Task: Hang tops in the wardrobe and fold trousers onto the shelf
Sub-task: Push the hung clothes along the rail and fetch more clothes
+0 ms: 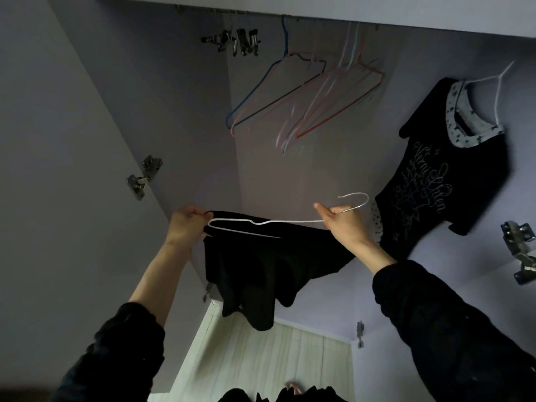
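Observation:
A plain black top [261,268] hangs from a white wire hanger [261,222] held up inside the open wardrobe. My left hand [185,224] grips the hanger's left end together with the top's edge. My right hand [342,223] pinches the hanger near its neck, just below the hook [355,198], which points right. A black printed top [443,175] with a starred grey collar hangs on another white hanger [293,94] at the right.
Several empty coloured wire hangers [293,94] dangle from the rail at the top centre, beside a bunch of metal clip hangers [235,42]. Door hinges [143,177] sit at left and right [522,250]. A pale wooden shelf [269,361] lies below, dark clothing [290,394] at the bottom edge.

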